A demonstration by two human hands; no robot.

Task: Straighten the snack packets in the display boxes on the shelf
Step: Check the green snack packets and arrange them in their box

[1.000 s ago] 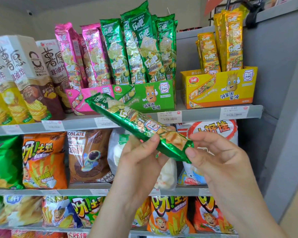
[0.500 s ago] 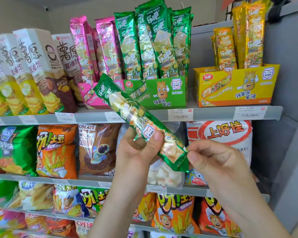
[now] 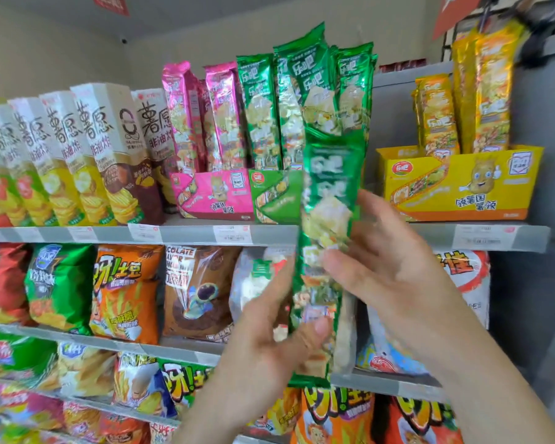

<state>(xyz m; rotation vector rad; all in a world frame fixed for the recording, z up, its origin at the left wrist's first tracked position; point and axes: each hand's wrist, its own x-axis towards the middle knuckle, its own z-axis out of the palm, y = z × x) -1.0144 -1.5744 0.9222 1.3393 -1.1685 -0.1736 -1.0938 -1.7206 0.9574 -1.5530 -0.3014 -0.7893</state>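
A long green snack packet [image 3: 329,184] stands upright in the air in front of the green display box [image 3: 274,198] on the top shelf. My left hand [image 3: 263,347] grips the packet's lower part, thumb across the front and fingers behind. My right hand [image 3: 398,274] lies against the packet's right side with fairly straight, spread fingers touching it. Several more green packets [image 3: 302,100] stand in the box behind, some leaning. The held packet and my hands are motion-blurred.
A pink display box [image 3: 215,193] with pink packets sits left of the green one, a yellow box [image 3: 462,184] with yellow packets to the right. Tall chip cartons [image 3: 87,149] fill the left. The grey shelf edge [image 3: 109,233] carries price tags; chip bags fill the lower shelves.
The green packet has swung from slanting to upright and risen in front of the green box. My right hand moved from pinching its end to lying against its side.
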